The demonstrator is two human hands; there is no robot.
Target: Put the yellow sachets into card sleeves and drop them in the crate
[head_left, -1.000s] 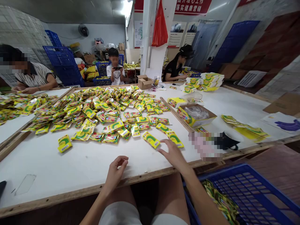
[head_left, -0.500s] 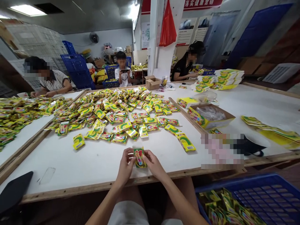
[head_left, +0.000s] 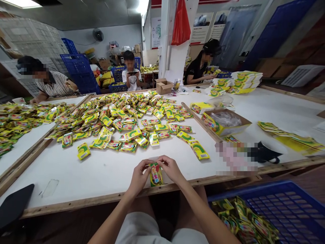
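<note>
A small yellow-and-green carton (head_left: 155,177) with a colourful printed front stands upright at the table's near edge, its top end toward the far side. My left hand (head_left: 139,173) pinches its upper left corner between thumb and fingers. From the other side, my right hand (head_left: 171,169) has closed fingers on the top end, where a pale flap partly shows. Beyond both hands lies a large heap of similar cartons (head_left: 106,117), some with white flaps sticking out. One loose carton (head_left: 83,151) rests left of my hands, and another carton (head_left: 199,149) lies to the right.
Wooden strips (head_left: 203,122) divide the white table (head_left: 106,176). An open box (head_left: 225,127) with clear plastic bags sits right, near a dark mug (head_left: 269,152). A blue basket (head_left: 286,193) of cartons stands below the edge. Several people (head_left: 54,83) sit around the far side.
My right hand has moved up to the carton's top end, and my left hand has shifted toward its upper corner. More of the carton's front shows now. The view has tilted slightly.
</note>
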